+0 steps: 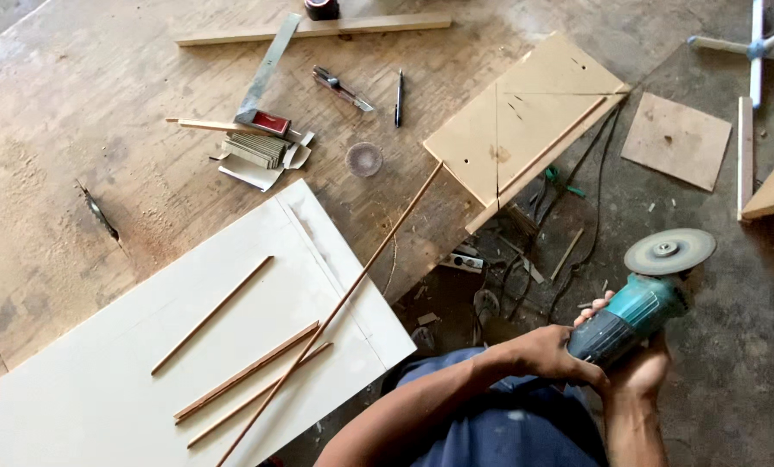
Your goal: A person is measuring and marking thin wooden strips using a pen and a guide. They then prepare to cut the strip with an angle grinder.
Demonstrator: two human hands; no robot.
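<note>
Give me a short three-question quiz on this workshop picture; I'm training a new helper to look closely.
1. True or false: both hands grip the angle grinder.
2. How many thin wooden strips lie on or across the white board? A) two B) four C) seven
3. What small round thing lies on the workbench near the stack of sandpaper sheets?

Key
1. True: the left hand and the right hand both hold its teal body, off the bench, above the floor.
2. B: three short ones and one long one reaching past the board's edge.
3. A loose disc.
</note>
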